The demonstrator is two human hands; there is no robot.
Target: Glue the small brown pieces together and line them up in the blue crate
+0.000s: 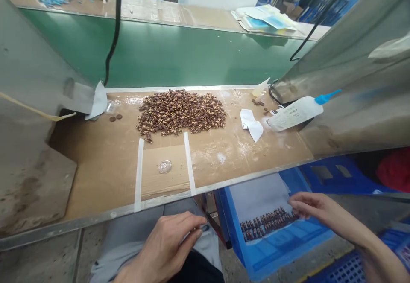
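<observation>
My left hand [171,242] is over my lap, just below the table's front edge. Its thumb and fingers are pressed together, and what they pinch, if anything, is too small to make out. Over the blue crate [235,227] at the lower right, my right hand [309,204] has its fingers drawn together beside the end of the rows of small brown figures [265,224]. These figures stand on a white sheet [259,195] inside the crate. Whatever lies between the right fingertips is hidden. A large pile of small brown and yellow pieces [182,112] covers the middle of the table.
A clear round disc [165,166] lies on cardboard between two white tape strips. To the right are a crumpled white paper [251,124], a white bottle with a blue nozzle [296,113] and a small dropper bottle [261,87]. Metal panels [346,82] flank the table.
</observation>
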